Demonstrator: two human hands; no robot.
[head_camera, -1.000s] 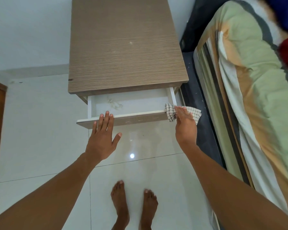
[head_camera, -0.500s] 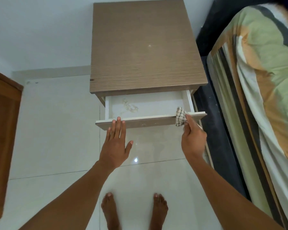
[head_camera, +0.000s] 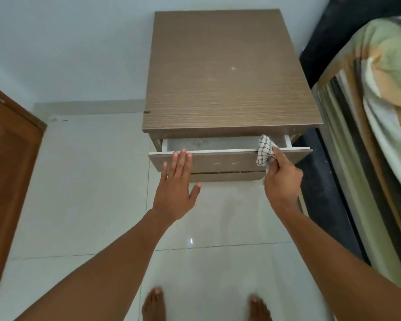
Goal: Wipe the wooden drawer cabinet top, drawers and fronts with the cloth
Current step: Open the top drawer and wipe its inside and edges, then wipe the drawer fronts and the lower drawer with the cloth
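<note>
Two drawers show on the front of the wooden cabinet (head_camera: 232, 72). The top drawer (head_camera: 218, 162) sits pulled out a little way, so you get a narrow look down into it. What shows of the inside is white, with a faint greyish smudge (head_camera: 200, 142) on the bottom toward the 9 o'clock side. The upper end of the checked cloth (head_camera: 264, 149) pokes in over the rim.

That cloth is draped across the top edge of the drawer front at its 3 o'clock end, part in the drawer and part hanging down the front. Right hand (head_camera: 280, 179) has it pinched between thumb and curled fingers, just below the rim. Left hand (head_camera: 176, 184) is flat and spread with fingers straight. Its fingertips touch the top edge of the same front at the 9 o'clock end, thumb out to the side.

Lower drawer (head_camera: 227, 176) sits further back underneath. Bed (head_camera: 380, 100) with a striped cover is at 3 o'clock of the cabinet and a brown door (head_camera: 9, 170) is at 9. Bare feet (head_camera: 153, 306) stand on the glossy tiled floor (head_camera: 79, 193) at 6.
</note>
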